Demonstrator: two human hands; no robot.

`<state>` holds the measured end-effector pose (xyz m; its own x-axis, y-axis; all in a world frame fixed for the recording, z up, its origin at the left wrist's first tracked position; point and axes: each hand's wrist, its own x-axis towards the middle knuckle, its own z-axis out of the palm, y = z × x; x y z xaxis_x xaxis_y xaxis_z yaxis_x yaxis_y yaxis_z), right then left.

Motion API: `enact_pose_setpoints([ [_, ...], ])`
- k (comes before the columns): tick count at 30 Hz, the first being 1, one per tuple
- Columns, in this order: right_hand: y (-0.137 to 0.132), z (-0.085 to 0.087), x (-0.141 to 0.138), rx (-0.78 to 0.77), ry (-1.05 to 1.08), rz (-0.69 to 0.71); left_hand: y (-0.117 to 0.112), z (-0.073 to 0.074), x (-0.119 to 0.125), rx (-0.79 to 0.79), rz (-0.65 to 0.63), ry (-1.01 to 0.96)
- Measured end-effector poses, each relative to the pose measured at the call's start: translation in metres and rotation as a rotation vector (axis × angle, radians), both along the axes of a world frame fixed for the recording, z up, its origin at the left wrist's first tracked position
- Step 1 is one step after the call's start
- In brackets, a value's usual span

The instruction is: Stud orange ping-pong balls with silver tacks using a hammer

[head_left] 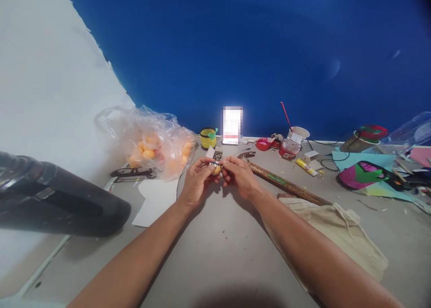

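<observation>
My left hand and my right hand meet over the grey table, fingers pinched together on a small orange ball with shiny bits on it. The left hand cups the ball from the left. From the right, the right hand's fingertips press on it. A small box of shiny pieces lies just behind the hands.
A clear plastic bag of orange balls sits at the left, with black glasses and white paper by it. A hammer, a cloth bag, cups, glue and coloured paper lie at the right. A large dark object is near left.
</observation>
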<state>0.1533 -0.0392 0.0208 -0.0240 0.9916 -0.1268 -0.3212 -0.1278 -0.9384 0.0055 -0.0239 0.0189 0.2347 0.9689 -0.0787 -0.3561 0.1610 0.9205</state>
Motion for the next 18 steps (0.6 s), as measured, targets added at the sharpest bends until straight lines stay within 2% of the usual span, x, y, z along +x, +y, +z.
enact_pose_setpoints([
  [5, 0.000, -0.002, 0.002, 0.022, -0.061, 0.056, 0.001, -0.001, 0.000, -0.016, 0.025, 0.061],
  [11, 0.002, -0.004, 0.004, 0.030, -0.091, 0.074, -0.001, -0.003, 0.001, 0.014, 0.009, -0.010],
  [14, 0.002, -0.004, 0.006, 0.048, -0.146, 0.091, -0.002, -0.003, 0.002, 0.048, 0.042, 0.095],
  [16, 0.004, -0.003, 0.010, 0.097, -0.286, 0.071, -0.001, -0.003, 0.001, 0.064, 0.068, 0.167],
  [18, 0.009, -0.002, 0.020, 0.175, -0.555, -0.027, 0.001, -0.004, 0.001, 0.048, 0.074, 0.163],
])
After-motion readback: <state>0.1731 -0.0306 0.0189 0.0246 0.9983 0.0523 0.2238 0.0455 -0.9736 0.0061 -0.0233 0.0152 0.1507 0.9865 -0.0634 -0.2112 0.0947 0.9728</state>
